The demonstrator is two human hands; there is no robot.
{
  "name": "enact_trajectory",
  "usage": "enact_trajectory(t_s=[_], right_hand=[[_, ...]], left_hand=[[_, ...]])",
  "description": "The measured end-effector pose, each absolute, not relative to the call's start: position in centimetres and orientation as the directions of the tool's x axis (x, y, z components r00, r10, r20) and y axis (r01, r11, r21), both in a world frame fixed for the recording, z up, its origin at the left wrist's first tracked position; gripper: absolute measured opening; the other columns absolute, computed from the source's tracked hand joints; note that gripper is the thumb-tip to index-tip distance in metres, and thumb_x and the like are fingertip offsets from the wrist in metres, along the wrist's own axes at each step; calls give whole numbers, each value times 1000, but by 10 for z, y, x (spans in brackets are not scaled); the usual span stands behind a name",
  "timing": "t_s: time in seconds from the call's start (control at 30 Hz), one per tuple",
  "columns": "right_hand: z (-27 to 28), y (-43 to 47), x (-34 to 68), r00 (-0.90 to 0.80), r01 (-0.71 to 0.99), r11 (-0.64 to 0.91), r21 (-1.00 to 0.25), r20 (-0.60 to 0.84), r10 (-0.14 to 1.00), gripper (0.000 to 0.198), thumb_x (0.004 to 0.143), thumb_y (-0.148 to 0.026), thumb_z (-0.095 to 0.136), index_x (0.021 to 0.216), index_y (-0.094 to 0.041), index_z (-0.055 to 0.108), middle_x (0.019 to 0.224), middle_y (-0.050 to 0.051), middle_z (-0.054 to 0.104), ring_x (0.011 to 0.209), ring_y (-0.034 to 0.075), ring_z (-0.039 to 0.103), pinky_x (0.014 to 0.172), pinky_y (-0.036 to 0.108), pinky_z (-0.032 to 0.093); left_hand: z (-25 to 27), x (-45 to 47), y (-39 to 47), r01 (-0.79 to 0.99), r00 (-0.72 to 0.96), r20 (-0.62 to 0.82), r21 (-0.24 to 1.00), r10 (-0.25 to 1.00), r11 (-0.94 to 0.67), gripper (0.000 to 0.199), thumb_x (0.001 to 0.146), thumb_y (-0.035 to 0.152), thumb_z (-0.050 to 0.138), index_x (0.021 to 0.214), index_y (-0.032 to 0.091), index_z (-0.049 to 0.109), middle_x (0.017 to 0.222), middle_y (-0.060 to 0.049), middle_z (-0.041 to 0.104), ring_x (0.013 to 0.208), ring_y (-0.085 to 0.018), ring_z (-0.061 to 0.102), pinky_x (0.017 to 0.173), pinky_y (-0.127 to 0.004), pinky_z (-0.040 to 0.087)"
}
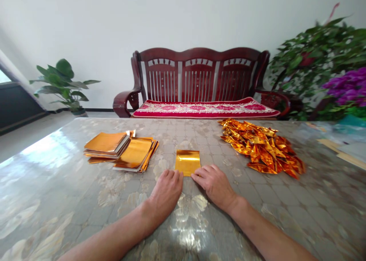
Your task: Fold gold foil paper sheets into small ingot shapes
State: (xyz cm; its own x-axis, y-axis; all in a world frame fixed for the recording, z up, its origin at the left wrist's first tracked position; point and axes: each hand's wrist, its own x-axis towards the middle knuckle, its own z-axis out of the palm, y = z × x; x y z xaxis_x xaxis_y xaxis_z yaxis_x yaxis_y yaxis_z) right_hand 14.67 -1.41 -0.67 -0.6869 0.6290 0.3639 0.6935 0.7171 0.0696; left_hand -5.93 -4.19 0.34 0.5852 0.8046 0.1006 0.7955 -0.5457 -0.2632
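Observation:
A single sheet of gold foil paper [188, 161] lies flat on the table in front of me, its near edge between my two hands. My left hand [168, 186] has its fingers curled and pressed together at the sheet's near left corner. At the near right corner, my right hand [215, 182] pinches the edge with thumb and fingers. Both fingertips partly cover those corners. Off to the left sit two overlapping stacks of gold foil paper [134, 153]. To the right is a heap of folded, pointed gold foil pieces [261, 148].
The table [120, 215] has a glossy, floral-patterned cover. Clear plastic and flat tan pieces [341, 153] lie at its right edge. Behind it stands a dark red wooden bench [198, 76] with a red cushion. Potted plants [67, 87] and purple flowers [347, 86] flank it.

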Motion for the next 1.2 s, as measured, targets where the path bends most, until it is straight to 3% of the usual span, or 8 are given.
enact_trajectory(t_s=[0.17, 0.3, 0.4, 0.5, 0.7, 0.9, 1.07, 1.2], right_hand=[[-6, -19, 157, -618, 757, 653, 27, 357, 701, 16, 92, -12, 58, 96, -22, 70, 93, 3, 69, 91, 18, 54, 81, 32, 34], [-9, -19, 155, -598, 777, 628, 38, 358, 717, 15, 88, -10, 59, 88, -20, 70, 87, 3, 67, 87, 19, 53, 78, 31, 33], [-11, -20, 151, -583, 791, 609, 66, 383, 716, 17, 88, -10, 58, 80, -20, 68, 82, 3, 65, 81, 19, 52, 75, 31, 32], [-12, -22, 149, -570, 803, 589, 93, 410, 712, 18, 87, -8, 58, 78, -19, 67, 80, 4, 65, 79, 19, 51, 74, 32, 31], [-14, -23, 147, -532, 826, 559, 72, 429, 730, 19, 84, -5, 58, 76, -20, 66, 79, 4, 63, 78, 19, 51, 72, 32, 30], [-13, -22, 146, -529, 826, 560, 65, 431, 731, 21, 84, -4, 56, 74, -20, 65, 79, 4, 63, 78, 19, 51, 72, 32, 30], [-12, -22, 144, -503, 840, 541, 40, 431, 749, 20, 84, -5, 57, 74, -20, 64, 79, 4, 63, 78, 19, 52, 71, 32, 31], [-10, -22, 142, -489, 845, 535, 12, 420, 764, 17, 86, -8, 57, 77, -21, 64, 81, 4, 63, 81, 19, 53, 72, 32, 32]], left_hand=[[-2, -62, -45, 827, 533, 122, -287, 837, -484, 20, 87, 4, 50, 101, 9, 64, 92, -12, 64, 83, -27, 60, 70, -38, 43], [1, -66, -43, 860, 496, 125, -203, 859, -467, 18, 88, 5, 53, 98, 12, 66, 92, -11, 66, 84, -26, 61, 72, -38, 43], [6, -74, -35, 891, 453, 150, -80, 878, -446, 16, 94, 20, 53, 92, 16, 68, 90, -9, 67, 87, -26, 62, 77, -38, 43], [10, -82, -23, 924, 370, 185, 26, 910, -381, 34, 99, 39, 45, 84, 18, 69, 88, -8, 66, 88, -25, 63, 78, -37, 43], [6, -76, -15, 978, 161, 222, 92, 962, -185, 40, 91, 56, 53, 97, 18, 64, 97, -9, 62, 97, -27, 59, 83, -37, 43], [-2, -68, -17, 963, 167, 232, 172, 958, -210, 20, 88, 40, 60, 88, 19, 61, 97, -6, 60, 95, -24, 57, 84, -35, 44], [-3, -73, -13, 898, 170, 252, 359, 953, -255, 8, 88, 24, 58, 83, 19, 58, 91, -4, 61, 90, -20, 60, 79, -31, 45], [-4, -76, -8, 816, 106, 253, 531, 962, -230, 8, 88, 22, 56, 81, 19, 57, 85, -3, 63, 80, -19, 62, 71, -29, 44]])
